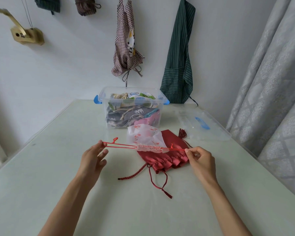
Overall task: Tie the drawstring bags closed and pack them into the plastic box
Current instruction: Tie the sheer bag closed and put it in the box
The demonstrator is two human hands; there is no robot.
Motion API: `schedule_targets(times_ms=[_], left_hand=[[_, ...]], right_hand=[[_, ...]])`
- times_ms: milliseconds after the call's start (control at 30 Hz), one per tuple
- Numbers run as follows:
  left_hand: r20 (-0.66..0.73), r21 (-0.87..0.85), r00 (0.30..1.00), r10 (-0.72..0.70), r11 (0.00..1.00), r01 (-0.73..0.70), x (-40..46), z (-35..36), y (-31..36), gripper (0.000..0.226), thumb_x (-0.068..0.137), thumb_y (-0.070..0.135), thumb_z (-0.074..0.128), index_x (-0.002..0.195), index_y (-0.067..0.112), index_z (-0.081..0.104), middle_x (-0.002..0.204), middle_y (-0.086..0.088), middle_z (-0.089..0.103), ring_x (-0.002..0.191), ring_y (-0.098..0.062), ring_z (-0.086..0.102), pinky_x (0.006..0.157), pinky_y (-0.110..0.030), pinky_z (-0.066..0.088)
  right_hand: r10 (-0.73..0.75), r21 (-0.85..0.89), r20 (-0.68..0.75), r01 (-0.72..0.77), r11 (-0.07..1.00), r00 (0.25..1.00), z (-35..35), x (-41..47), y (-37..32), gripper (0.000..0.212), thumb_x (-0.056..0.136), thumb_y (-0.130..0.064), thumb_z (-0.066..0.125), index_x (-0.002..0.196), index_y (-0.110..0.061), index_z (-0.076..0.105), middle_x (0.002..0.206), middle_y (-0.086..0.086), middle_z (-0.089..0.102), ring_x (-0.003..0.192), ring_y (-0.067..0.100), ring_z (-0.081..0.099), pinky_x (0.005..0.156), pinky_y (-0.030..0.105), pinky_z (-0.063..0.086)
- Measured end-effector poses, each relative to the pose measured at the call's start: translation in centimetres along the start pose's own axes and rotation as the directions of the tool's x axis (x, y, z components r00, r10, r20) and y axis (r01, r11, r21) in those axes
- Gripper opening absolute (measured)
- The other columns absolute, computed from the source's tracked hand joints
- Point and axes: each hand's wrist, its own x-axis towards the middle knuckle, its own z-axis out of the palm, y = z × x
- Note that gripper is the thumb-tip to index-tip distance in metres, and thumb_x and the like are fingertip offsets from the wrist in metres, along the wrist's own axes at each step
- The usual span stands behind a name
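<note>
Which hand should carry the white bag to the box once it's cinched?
Probably right. The right hand pinches the red cord beside the sheer white drawstring bag; the clear plastic box is straight ahead.

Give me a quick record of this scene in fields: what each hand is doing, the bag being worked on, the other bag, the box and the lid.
left hand: pinches the red cord pulled out to the left
right hand: pinches the cord's right end
white bag: sheer, pink print, mouth gathered, held above the table
red bag: satin, lying under the white bag, cords loose
plastic box: open, clear, blue latches, fabric bags inside
lid: lying flat to the right of the box
</note>
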Motion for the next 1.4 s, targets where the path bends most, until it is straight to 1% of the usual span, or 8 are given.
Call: schedule_targets(times_ms=[167, 333, 500, 667, 767, 1000, 1200, 1400], left_hand=[[-0.126, 0.249, 0.978, 0.167, 0.959, -0.132, 0.4, -1.0, -0.1, 0.026, 0.099, 0.019, 0.045, 0.076, 0.013, 0.054, 0.077, -0.001, 0.052, 0.057, -0.003, 0.049, 0.047, -0.019, 0.033], [-0.075, 0.916, 0.861, 0.503, 0.375, -0.139, -0.7, -1.0, -0.8, 0.026, 0.095, 0.04, 0.046, 0.101, 0.018, 0.058, 0.109, -0.006, 0.065, 0.092, -0.033, 0.062, 0.071, -0.034, 0.038], [0.209, 0.927, 0.788, 0.58, 0.139, -0.348, -2.8, 1.9, -0.9, 0.045, 0.097, 0.037, 0.041, 0.139, 0.024, 0.034, 0.138, -0.002, 0.04, 0.087, -0.034, 0.065, 0.069, -0.035, 0.037], [0.464, 0.866, 0.8, 0.381, -0.007, -0.5, -3.6, 3.8, -3.3, 0.052, 0.096, 0.024, 0.039, 0.145, 0.037, 0.024, 0.147, 0.012, 0.032, 0.093, -0.027, 0.064, 0.074, -0.034, 0.046], [0.461, 0.887, 0.829, 0.316, -0.118, -0.447, -2.8, 3.5, -4.0, 0.047, 0.097, 0.03, 0.041, 0.142, 0.039, 0.031, 0.144, 0.016, 0.041, 0.099, -0.022, 0.064, 0.076, -0.033, 0.048], [0.359, 0.917, 0.8, 0.482, -0.021, -0.398, -1.8, 3.0, -3.7, 0.024, 0.091, 0.026, 0.056, 0.113, 0.032, 0.066, 0.102, 0.002, 0.073, 0.097, -0.026, 0.066, 0.075, -0.034, 0.051], [0.194, 0.913, 0.808, 0.556, 0.199, -0.356, -1.0, 2.6, -3.1, 0.021, 0.09, 0.032, 0.059, 0.107, 0.03, 0.072, 0.086, -0.006, 0.075, 0.086, -0.032, 0.067, 0.07, -0.035, 0.05], [0.154, 0.845, 0.864, 0.48, 0.389, -0.367, -1.5, 2.3, -2.5, 0.013, 0.089, 0.027, 0.061, 0.08, 0.03, 0.069, 0.069, 0.013, 0.071, 0.067, -0.008, 0.069, 0.063, -0.025, 0.045]], right_hand=[[0.006, -0.127, -0.149, -0.025, 0.992, 0.989, -0.6, 0.2, 0.2, 0.015, 0.086, -0.025, 0.064, 0.077, -0.014, 0.069, 0.085, 0.007, 0.071, 0.079, 0.031, 0.062, 0.072, 0.035, 0.047], [-0.103, -0.347, -0.05, 0.08, 0.935, 0.993, -0.4, -0.5, -0.6, 0.012, 0.086, -0.026, 0.063, 0.091, -0.019, 0.071, 0.093, 0.004, 0.069, 0.092, 0.029, 0.056, 0.077, 0.037, 0.045], [-0.354, -0.327, -0.127, 0.298, 0.897, 0.927, 0.6, -1.8, -3.0, 0.034, 0.083, -0.012, 0.064, 0.117, -0.014, 0.059, 0.114, 0.004, 0.059, 0.102, 0.026, 0.057, 0.079, 0.032, 0.044], [-0.36, -0.276, 0.254, 0.424, 0.863, 0.898, 2.8, -2.9, -3.2, 0.039, 0.091, -0.02, 0.056, 0.13, -0.021, 0.052, 0.126, -0.006, 0.054, 0.095, 0.017, 0.061, 0.075, 0.023, 0.043], [-0.349, -0.316, 0.253, 0.418, 0.852, 0.902, 3.0, -2.8, -3.2, 0.025, 0.091, -0.024, 0.058, 0.114, -0.026, 0.066, 0.105, -0.008, 0.066, 0.072, 0.006, 0.054, 0.06, 0.014, 0.036], [-0.433, -0.185, 0.131, 0.452, 0.873, 0.892, 3.1, -3.0, -3.6, 0.008, 0.08, -0.018, 0.073, 0.086, -0.023, 0.076, 0.065, -0.008, 0.068, 0.052, 0.002, 0.052, 0.052, 0.01, 0.041], [-0.461, -0.123, 0.156, 0.48, 0.868, 0.874, 3.3, -3.4, -3.6, 0.008, 0.077, -0.021, 0.075, 0.072, -0.02, 0.07, 0.053, -0.018, 0.048, 0.046, 0.003, 0.044, 0.049, 0.03, 0.047], [-0.497, -0.204, 0.188, 0.529, 0.824, 0.847, 3.8, -3.3, -3.1, 0.009, 0.086, -0.022, 0.067, 0.078, -0.018, 0.067, 0.056, -0.014, 0.046, 0.054, 0.007, 0.042, 0.052, 0.018, 0.033]])
